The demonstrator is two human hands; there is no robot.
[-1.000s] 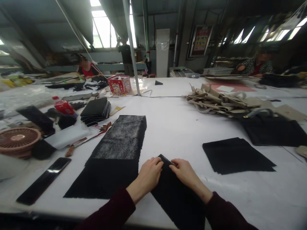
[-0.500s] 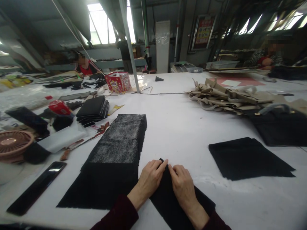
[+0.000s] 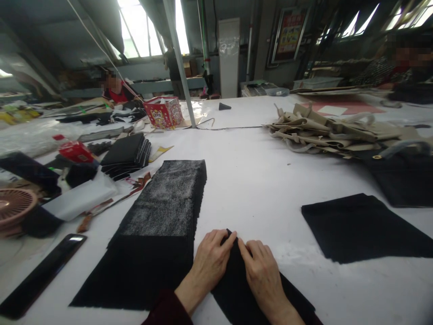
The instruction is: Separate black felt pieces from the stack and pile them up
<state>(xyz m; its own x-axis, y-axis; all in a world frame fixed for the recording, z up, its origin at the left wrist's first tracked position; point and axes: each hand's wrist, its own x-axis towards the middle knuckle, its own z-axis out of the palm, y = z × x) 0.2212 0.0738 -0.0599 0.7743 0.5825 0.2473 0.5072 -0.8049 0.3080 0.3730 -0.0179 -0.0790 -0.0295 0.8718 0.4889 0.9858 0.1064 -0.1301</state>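
Observation:
Both my hands rest on a black fabric piece point(image 3: 237, 289) lying on the white table point(image 3: 257, 180) right in front of me. My left hand point(image 3: 211, 262) pinches the far corner of that piece with curled fingers. My right hand point(image 3: 262, 273) presses beside it, its fingertips closed on the same corner. Just left of my hands lies a long, thick stack of black fabric pieces point(image 3: 162, 225), greyish on top. A separate flat pile of black fabric point(image 3: 361, 225) lies to the right, apart from my hands.
A black phone-like slab point(image 3: 40, 273) lies at the near left. Further left are a pink fan point(image 3: 13, 207), a red bottle point(image 3: 74, 151) and a small black stack point(image 3: 126, 153). Beige bags point(image 3: 331, 131) and a black bag point(image 3: 399, 178) lie at right. Other people sit at the far end.
My hands have drawn closer together at the corner of the black piece, which has slid slightly towards me. The view has shifted a little forward and left.

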